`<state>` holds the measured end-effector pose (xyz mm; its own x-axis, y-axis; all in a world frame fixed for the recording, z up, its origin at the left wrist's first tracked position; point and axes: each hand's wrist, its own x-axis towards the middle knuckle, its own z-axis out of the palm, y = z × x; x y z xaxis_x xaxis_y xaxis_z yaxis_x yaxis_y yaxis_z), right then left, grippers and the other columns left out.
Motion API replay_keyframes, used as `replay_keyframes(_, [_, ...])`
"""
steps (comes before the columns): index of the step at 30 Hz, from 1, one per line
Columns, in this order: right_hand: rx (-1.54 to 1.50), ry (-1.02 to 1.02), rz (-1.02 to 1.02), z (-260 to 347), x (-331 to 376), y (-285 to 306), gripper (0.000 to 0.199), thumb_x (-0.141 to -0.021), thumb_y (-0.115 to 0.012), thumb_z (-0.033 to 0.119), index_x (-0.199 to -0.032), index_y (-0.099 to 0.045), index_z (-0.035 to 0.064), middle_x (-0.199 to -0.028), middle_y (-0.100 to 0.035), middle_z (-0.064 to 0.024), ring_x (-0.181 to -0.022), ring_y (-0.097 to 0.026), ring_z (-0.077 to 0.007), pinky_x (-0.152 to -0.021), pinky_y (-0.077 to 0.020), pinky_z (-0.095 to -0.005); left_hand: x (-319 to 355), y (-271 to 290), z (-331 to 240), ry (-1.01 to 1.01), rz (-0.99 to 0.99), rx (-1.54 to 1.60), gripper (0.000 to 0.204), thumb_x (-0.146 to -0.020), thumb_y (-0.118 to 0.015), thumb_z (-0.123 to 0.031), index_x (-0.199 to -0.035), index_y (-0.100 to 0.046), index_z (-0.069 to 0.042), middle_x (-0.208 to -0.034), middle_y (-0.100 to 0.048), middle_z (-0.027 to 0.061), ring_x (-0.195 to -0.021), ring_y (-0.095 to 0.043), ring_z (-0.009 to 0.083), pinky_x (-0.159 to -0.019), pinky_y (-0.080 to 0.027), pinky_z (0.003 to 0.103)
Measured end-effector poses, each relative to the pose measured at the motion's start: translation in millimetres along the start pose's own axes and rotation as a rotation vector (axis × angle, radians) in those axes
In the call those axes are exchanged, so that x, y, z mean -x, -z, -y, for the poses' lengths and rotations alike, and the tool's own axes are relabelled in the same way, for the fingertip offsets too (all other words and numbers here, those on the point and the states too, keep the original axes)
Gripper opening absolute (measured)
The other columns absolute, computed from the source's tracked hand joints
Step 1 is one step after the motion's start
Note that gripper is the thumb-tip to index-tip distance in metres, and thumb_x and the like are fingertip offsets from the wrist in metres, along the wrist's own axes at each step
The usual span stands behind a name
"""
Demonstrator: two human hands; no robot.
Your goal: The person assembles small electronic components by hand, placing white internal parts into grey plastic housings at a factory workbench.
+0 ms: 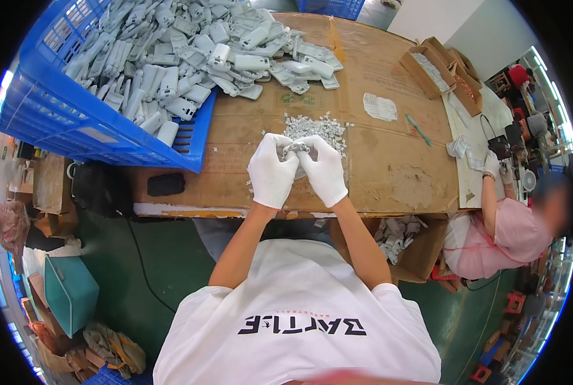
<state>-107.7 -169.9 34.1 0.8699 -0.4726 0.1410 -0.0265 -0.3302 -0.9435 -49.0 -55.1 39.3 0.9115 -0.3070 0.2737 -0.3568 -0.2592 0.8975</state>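
Both my hands wear white knitted gloves and meet near the front of a cardboard-covered table [402, 147]. My left hand [272, 173] and my right hand [326, 172] pinch one small grey-white plastic part [296, 149] between thumbs and forefingers. The fingers cover much of it, so its exact kind does not show. Just beyond the gloves lies a heap of tiny white plastic pieces [328, 131], partly hidden by them. Farther back, a large mound of whitish plastic casings [248, 61] spreads from a blue crate [94, 125] onto the table.
A black object [165, 185] lies near the front edge. To the right are a crumpled paper [380, 107], a green pen [418, 130] and small cardboard boxes [427, 67]. Under the table stands a carton of white parts [397, 239]. A co-worker in pink [501, 231] sits at right.
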Motion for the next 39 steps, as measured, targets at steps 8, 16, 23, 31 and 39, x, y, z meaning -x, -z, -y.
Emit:
replay_keyframes(8, [-0.295, -0.058, -0.127, -7, 1, -12, 0.013, -0.089, -0.06, 0.004, -0.101, -0.065, -0.0002, -0.087, -0.066, -0.0036, -0.081, -0.059, -0.0087, -0.074, -0.049, -0.0264, 5, 4, 10, -0.139, 0.06, -0.027, 0.029, -0.079, -0.072, -0.006, -0.107, -0.064, -0.006, -0.104, -0.066, 0.0126, -0.091, -0.067, 0.0296, -0.079, -0.053, 0.038])
replay_keyframes(16, [-0.329, -0.173, -0.044, 4, -3, -15, 0.013, -0.088, -0.061, 0.006, -0.1, -0.064, 0.0006, -0.087, -0.062, -0.0016, -0.081, -0.056, -0.0078, -0.075, -0.0474, -0.0255, 9, 4, 8, -0.034, 0.075, -0.067, 0.032, -0.079, -0.073, -0.008, -0.11, -0.065, -0.007, -0.1, -0.065, 0.0111, -0.093, -0.066, 0.0308, -0.079, -0.053, 0.037])
replay_keyframes(23, [-0.249, -0.128, -0.053, -1, -4, -20, 0.013, -0.086, -0.065, 0.008, -0.097, -0.064, 0.0015, -0.085, -0.061, -0.0018, -0.079, -0.055, -0.008, -0.072, -0.0472, -0.0265, 10, 5, 7, -0.036, 0.072, -0.127, 0.031, -0.08, -0.071, -0.007, -0.109, -0.066, -0.008, -0.097, -0.064, 0.0102, -0.081, -0.067, 0.0282, -0.071, -0.053, 0.036])
replay_keyframes(31, [-0.377, -0.13, -0.12, -13, -8, -19, 0.008, -0.086, -0.058, 0.003, -0.093, -0.061, 0.0014, -0.082, -0.058, -0.0004, -0.076, -0.052, -0.0071, -0.07, -0.0462, -0.0248, 13, -11, 5, -0.118, 0.042, -0.227, 0.023, -0.081, -0.069, -0.006, -0.104, -0.064, -0.006, -0.093, -0.062, 0.0114, -0.078, -0.065, 0.0304, -0.067, -0.053, 0.039])
replay_keyframes(39, [0.252, -0.058, -0.325, -68, -15, 83, 0.011, -0.086, -0.06, 0.011, -0.094, -0.062, 0.0045, -0.077, -0.064, -0.0113, -0.071, -0.064, -0.0202, -0.069, -0.0506, -0.0338, -35, -3, 10, -0.129, 0.17, -0.066, 0.051, -0.082, -0.076, -0.013, -0.128, -0.059, 0.0, -0.121, -0.06, 0.0204, -0.092, -0.066, 0.0294, -0.085, -0.053, 0.036])
